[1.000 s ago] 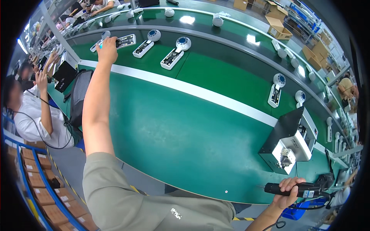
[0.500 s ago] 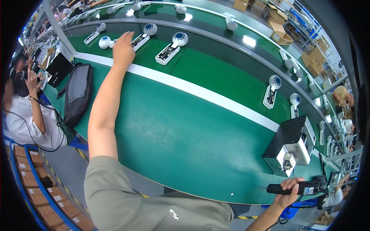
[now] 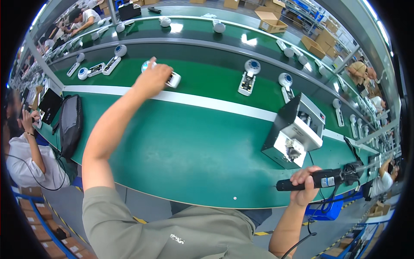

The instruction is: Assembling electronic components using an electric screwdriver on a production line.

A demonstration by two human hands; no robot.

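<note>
My left hand (image 3: 155, 78) reaches across to the green conveyor belt. Its fingers close over a white round-headed device (image 3: 174, 80); the handle end sticks out on the right and part of the round head shows behind the fingers. My right hand (image 3: 305, 186) grips a black electric screwdriver (image 3: 330, 179) held level, its thin bit pointing left above the near table edge. A similar white device (image 3: 247, 81), its open handle showing a circuit board, lies on the belt to the right. Another one (image 3: 286, 86) sits partly behind a black and silver machine (image 3: 295, 134).
A green worktop (image 3: 185, 146) with a small white piece (image 3: 235, 198) near its front edge lies before me. At left rests a black mesh bag (image 3: 71, 125), with a co-worker (image 3: 32, 159) beyond it. More white devices lie on the belt at far left. A cable trails from the screwdriver.
My left hand has shifted right along the belt to another white device and now grasps it. The view has turned, moving the scene. The right hand still holds the screwdriver.
</note>
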